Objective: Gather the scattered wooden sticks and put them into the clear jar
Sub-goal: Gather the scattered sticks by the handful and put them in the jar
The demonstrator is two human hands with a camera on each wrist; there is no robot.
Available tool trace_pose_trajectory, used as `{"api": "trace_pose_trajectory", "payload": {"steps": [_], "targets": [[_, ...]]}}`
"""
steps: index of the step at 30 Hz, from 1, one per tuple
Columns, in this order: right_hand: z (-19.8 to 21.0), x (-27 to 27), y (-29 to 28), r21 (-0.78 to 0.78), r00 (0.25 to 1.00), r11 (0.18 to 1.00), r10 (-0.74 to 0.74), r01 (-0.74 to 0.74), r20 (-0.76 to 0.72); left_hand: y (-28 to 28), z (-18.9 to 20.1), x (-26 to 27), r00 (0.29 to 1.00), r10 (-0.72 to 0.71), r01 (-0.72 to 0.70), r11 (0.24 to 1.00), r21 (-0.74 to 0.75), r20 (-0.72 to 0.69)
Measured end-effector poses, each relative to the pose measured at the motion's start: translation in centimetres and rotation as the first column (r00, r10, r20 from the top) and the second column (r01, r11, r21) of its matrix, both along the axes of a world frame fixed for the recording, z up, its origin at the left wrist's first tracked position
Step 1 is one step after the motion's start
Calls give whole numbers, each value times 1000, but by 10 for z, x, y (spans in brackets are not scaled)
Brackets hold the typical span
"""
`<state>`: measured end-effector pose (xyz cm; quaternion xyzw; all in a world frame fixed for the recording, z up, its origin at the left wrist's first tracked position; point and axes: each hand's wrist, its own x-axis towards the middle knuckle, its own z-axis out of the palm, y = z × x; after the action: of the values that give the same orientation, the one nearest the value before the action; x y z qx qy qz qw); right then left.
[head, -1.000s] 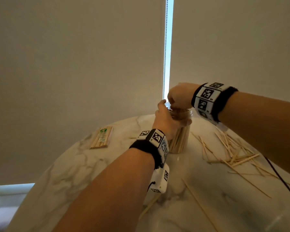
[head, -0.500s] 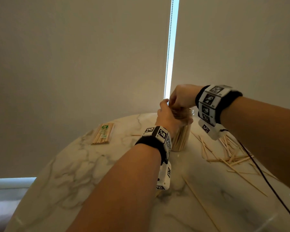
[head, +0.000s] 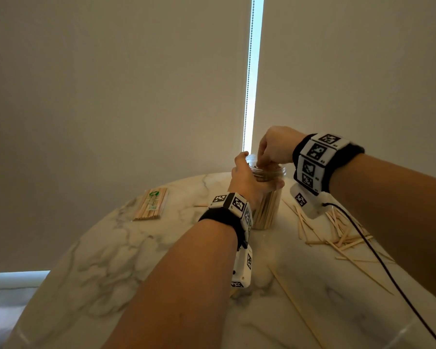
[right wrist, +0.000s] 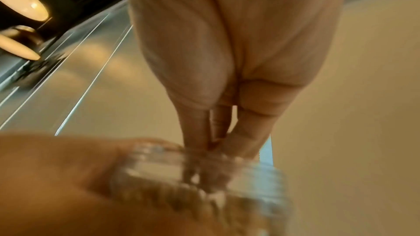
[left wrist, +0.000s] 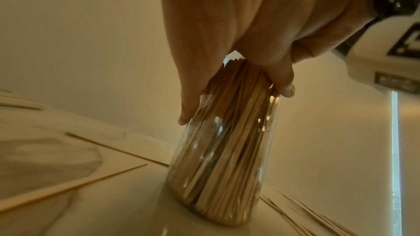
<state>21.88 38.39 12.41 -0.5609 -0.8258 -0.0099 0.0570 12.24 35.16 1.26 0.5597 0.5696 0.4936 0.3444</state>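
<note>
One clear jar stands upright near the table's far edge, packed with upright wooden sticks. The left hand grips its upper wall, fingers curled round it. The right hand has its fingers bunched together, tips inside the mouth; what they pinch cannot be told. Many loose sticks lie scattered toward the right edge; one wrapped bundle lies toward the left edge.

Clear jar stands upright on the marble top, lid off, packed w/ upright wooden sticks. More sticks lie scattered in a loose heap just right of it; one long stick lies nearer, apart.
</note>
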Motion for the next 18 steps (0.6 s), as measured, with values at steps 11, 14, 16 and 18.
{"api": "trace_pose_trajectory", "payload": {"steps": [11,14,16,18], "targets": [[3,11,-35,117,967,990,99,-73,-233,-9,10,2,1000,22,-22,999,-32,5],[-1,24,-64,164,932,986,63,-4,-356,-22,23,0,998,7,-15,993,-120,-59],[-13,32,-86,98,932,995,30,6,-361,-38,33,-4,979,-75,26,967,-252,-189],[-31,38,-108,-36,949,999,15,-28,-314,-60,42,-15,858,-137,-18,955,-296,-494]]}}
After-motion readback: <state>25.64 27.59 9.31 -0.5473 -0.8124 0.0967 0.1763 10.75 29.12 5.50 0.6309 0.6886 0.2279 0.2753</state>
